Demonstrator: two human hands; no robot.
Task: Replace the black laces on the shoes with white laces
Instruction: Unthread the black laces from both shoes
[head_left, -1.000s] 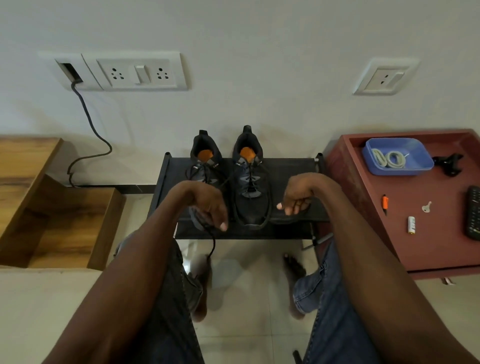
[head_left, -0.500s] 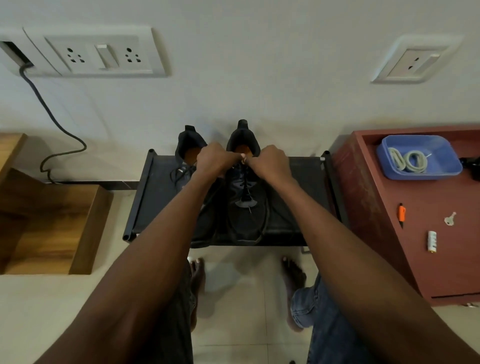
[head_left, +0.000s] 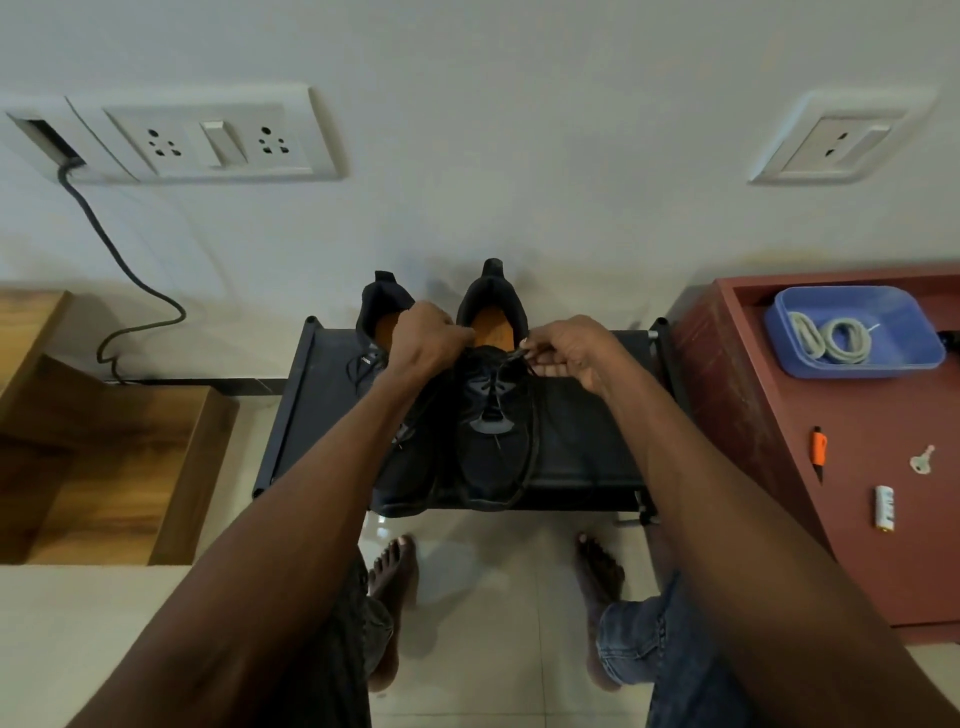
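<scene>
Two black shoes with orange insoles stand side by side on a low black rack (head_left: 587, 415) against the wall. The right shoe (head_left: 491, 441) lies between my hands; the left shoe (head_left: 382, 322) is partly hidden by my left arm. My left hand (head_left: 426, 338) is curled at the right shoe's collar, seemingly on the black lace (head_left: 530, 457). My right hand (head_left: 563, 351) pinches that lace near the top eyelets, and a loop of it trails down the shoe's right side. The white laces (head_left: 831, 338) lie coiled in a blue tray (head_left: 904, 312).
The blue tray sits on a red-brown cabinet (head_left: 779, 415) at the right, with an orange-handled tool (head_left: 819, 449), a key (head_left: 922, 460) and a battery (head_left: 884, 506). Wooden steps (head_left: 104, 457) stand at the left. My bare feet rest on the tiled floor below the rack.
Both hands moved from the rack's front edge up to the right shoe's collar. Since half a second ago they have spread slightly apart, the right hand drawing the lace to the right.
</scene>
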